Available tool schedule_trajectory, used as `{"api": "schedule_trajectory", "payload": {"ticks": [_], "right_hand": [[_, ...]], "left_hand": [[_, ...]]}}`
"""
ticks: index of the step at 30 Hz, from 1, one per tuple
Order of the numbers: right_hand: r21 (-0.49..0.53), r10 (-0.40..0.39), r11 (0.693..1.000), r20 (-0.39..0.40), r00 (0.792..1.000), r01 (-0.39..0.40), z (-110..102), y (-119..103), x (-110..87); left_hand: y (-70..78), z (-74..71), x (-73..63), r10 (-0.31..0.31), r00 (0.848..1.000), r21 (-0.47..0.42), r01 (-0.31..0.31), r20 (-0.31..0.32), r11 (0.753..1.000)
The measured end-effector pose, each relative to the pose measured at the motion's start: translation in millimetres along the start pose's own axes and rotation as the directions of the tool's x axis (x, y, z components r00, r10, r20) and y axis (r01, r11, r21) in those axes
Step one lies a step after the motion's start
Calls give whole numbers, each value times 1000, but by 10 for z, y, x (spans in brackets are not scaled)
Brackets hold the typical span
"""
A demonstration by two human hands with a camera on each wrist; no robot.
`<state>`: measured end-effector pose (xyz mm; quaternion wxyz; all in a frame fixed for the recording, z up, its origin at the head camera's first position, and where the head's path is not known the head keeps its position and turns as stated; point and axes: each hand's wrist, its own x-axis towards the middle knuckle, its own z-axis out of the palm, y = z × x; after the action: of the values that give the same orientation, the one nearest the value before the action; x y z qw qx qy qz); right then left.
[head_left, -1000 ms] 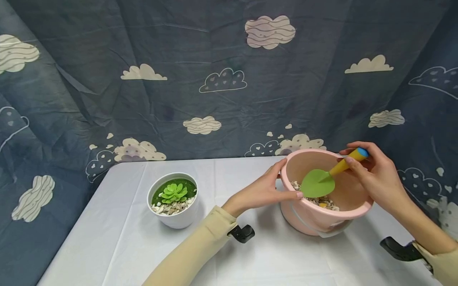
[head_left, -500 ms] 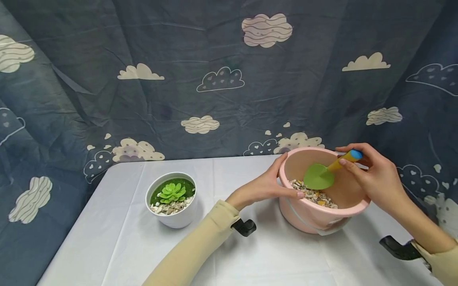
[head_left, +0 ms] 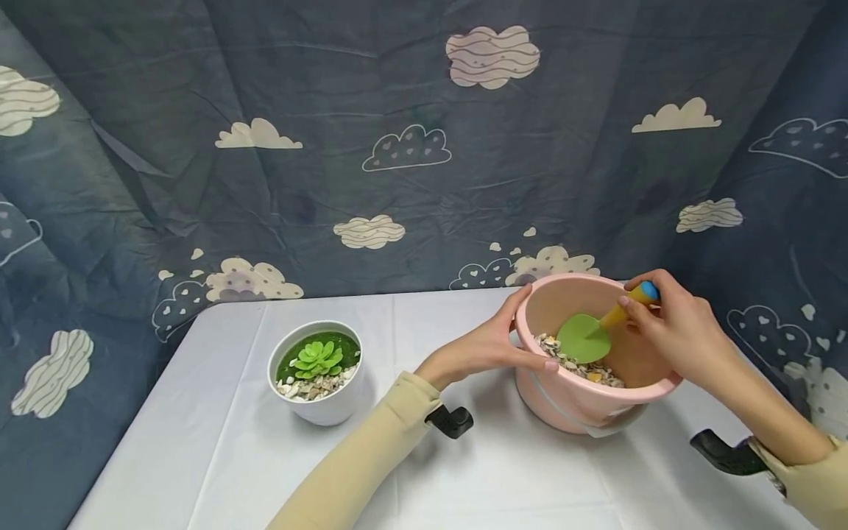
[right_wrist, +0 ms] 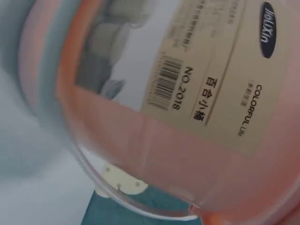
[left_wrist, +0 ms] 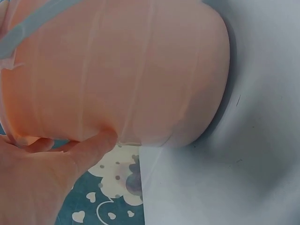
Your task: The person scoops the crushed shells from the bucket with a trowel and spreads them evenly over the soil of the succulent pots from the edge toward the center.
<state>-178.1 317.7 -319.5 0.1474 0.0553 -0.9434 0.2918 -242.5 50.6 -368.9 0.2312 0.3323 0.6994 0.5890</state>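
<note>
A pink bucket (head_left: 553, 405) tilts on the right of the table, its mouth facing me and small mixed pebbles (head_left: 599, 375) inside. Gripping its left rim is my left hand (head_left: 486, 346), thumb at the front and fingers on the far side. In the left wrist view that hand (left_wrist: 42, 173) presses a finger into the bucket wall (left_wrist: 140, 70). My right hand (head_left: 689, 331) holds the yellow, blue-ended handle of a toy trowel; the green trowel blade (head_left: 583, 340) rests against the pebbles. The right wrist view shows only the bucket's label (right_wrist: 206, 84) and side, not the hand.
To the left stands a white pot (head_left: 324, 408) with a green artificial succulent (head_left: 318, 359) and pebbles around it. A white cloth (head_left: 232, 456) covers the table. Dark cloud-patterned fabric (head_left: 397, 184) hangs behind. The bucket's pale bail handle (head_left: 606, 427) hangs at its front.
My right hand has moved left and the trowel's handle has come down with it. The blade rose slightly, then dropped to the pebbles. My left hand keeps its grip on the bucket.
</note>
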Motion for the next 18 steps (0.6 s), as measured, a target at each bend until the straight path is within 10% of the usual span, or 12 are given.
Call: {"api": "schedule_trajectory", "payload": {"ticks": [18], "right_hand": [[189, 123, 973, 66, 990, -133, 42, 1, 190]], "left_hand": [[-13, 16, 8, -5, 1000, -15, 5, -7, 1000]]}}
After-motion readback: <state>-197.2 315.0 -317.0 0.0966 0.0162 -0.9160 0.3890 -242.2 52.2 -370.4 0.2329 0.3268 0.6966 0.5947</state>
